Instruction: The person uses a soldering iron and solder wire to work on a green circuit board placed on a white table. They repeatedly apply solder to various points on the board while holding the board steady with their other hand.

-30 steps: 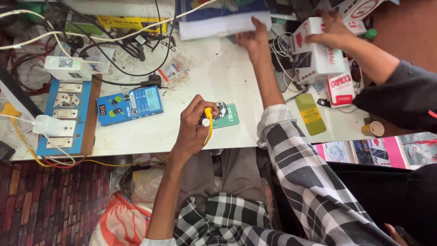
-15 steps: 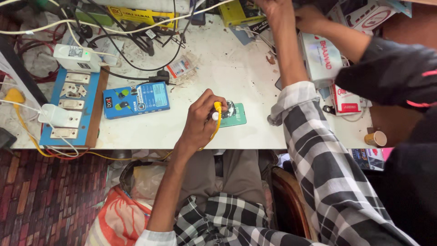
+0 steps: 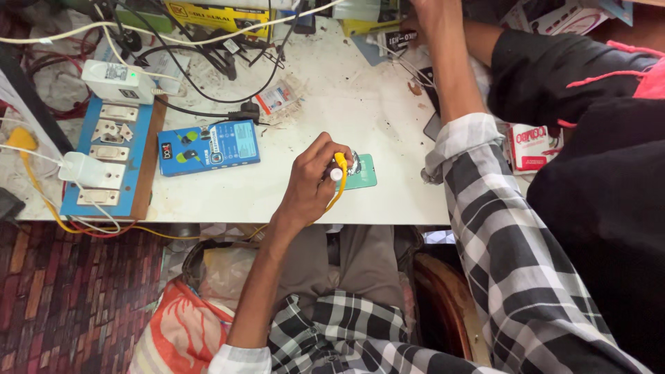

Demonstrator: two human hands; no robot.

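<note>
My left hand point(image 3: 308, 183) is shut on a yellow tool point(image 3: 339, 161) with a white tip and a yellow cable. The tip rests at a small round metal part point(image 3: 354, 165) on a green card point(image 3: 367, 174) near the front edge of the white table point(image 3: 360, 104). My right arm, in a rolled plaid sleeve, stretches across the table to the back. My right hand point(image 3: 431, 12) sits among boxes at the top edge, partly cut off, and its grip is hidden.
A blue flat box point(image 3: 208, 147) lies left of the green card. Further left is a blue switchboard point(image 3: 111, 159) with plugs, a white adapter point(image 3: 118, 82) and tangled cables. Another person's black sleeve point(image 3: 554, 62) reaches in from the right above a red-and-white box point(image 3: 530, 147). An orange bag point(image 3: 183, 332) sits below.
My right hand has reached farther toward the back of the table. The other person's arm has come in closer from the right. My left hand stays on the tool at the green card.
</note>
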